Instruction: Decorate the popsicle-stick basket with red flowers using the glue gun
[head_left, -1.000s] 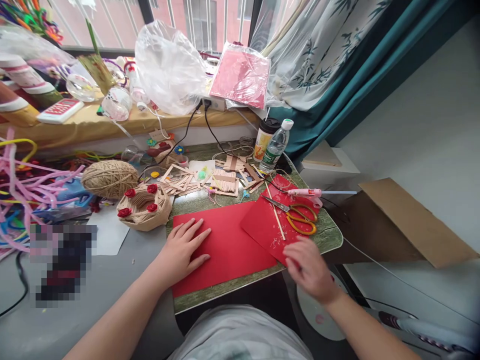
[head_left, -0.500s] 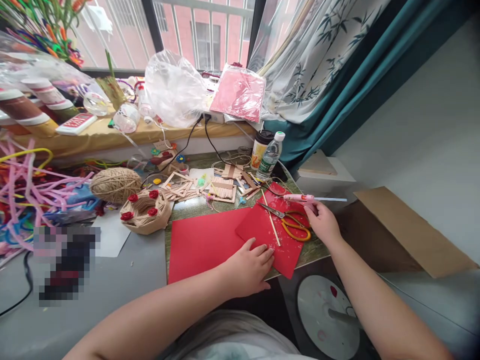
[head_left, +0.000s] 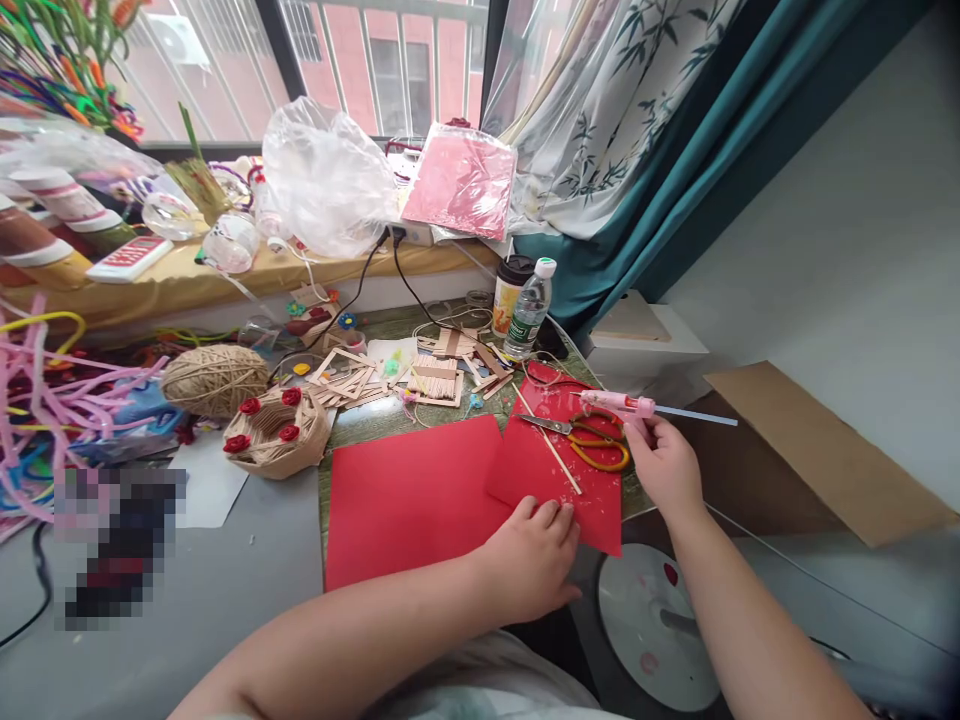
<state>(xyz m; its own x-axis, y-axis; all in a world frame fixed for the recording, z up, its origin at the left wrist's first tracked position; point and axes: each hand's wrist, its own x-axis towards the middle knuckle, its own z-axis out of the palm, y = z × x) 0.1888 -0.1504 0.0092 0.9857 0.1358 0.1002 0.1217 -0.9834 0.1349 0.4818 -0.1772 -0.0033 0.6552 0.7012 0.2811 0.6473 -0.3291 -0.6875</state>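
Note:
My left hand [head_left: 534,560] lies with its fingers extended on the near edge of a smaller red sheet [head_left: 536,480], holding nothing. This sheet overlaps a larger red sheet [head_left: 412,500] to its left. Scissors with orange handles [head_left: 600,462] and a thin wooden stick [head_left: 551,445] rest on the smaller sheet, among small pale scraps. In my right hand [head_left: 667,465] is a pink glue gun [head_left: 616,402], its nozzle pointing left over the sheet. A whitish glue stick [head_left: 697,414] sticks out of its back end.
A water bottle [head_left: 529,312] and a lidded cup [head_left: 507,296] stand behind the sheets. Wooden sticks [head_left: 435,380] clutter the table. At left are a twine ball [head_left: 215,380] and a basket with red roses [head_left: 281,440]. A round white bin lid [head_left: 652,640] is below.
The smaller red sheet has slid right and turned slightly, carrying the scissors and stick. My left hand has moved right with it. My right hand and the glue gun have also shifted right.

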